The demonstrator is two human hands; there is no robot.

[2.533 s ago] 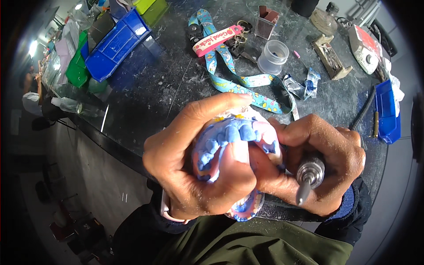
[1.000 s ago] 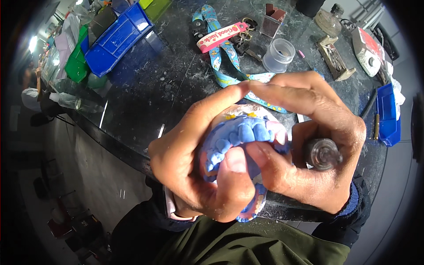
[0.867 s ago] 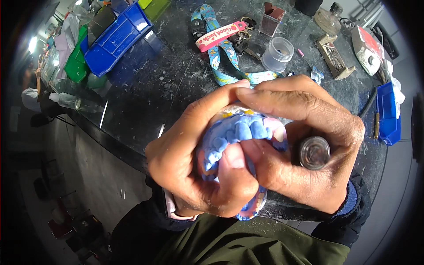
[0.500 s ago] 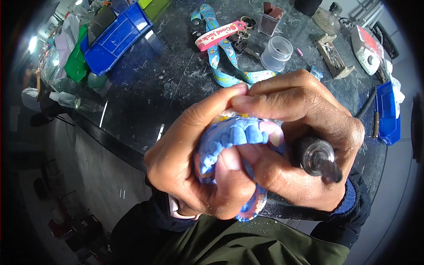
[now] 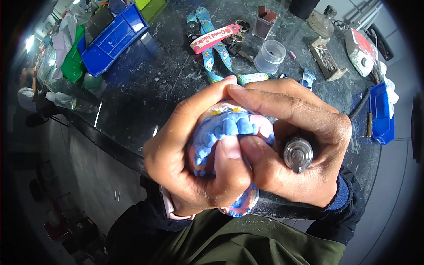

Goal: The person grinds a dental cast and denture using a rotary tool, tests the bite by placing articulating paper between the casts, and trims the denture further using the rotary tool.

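Observation:
Between my two hands is a blue dental model (image 5: 237, 125) with pink gum-coloured parts and a white base edge with yellow spots. My left hand (image 5: 185, 154) wraps round its left side, thumb pressed at the front teeth. My right hand (image 5: 304, 132) closes on the other side, its thumb meeting the left one below the teeth. A dark handpiece-like tool (image 5: 298, 153) with a rounded metallic end is also tucked in my right hand; its other end is hidden. Below my hands hangs a second dental arch (image 5: 242, 205), blue with pale teeth. Whether the two are joined is hidden.
Past my hands lie a patterned lanyard (image 5: 210, 57) with keys and a clear plastic jar (image 5: 270, 56). Blue bins stand at left (image 5: 115, 42) and right (image 5: 380, 115). A small wooden holder (image 5: 327, 57) and a white-red control box (image 5: 360, 53) sit at far right.
Both hands and the model have shifted slightly left. The model's front teeth now face me more, and the tool's end points more toward me. Both hands keep their grip.

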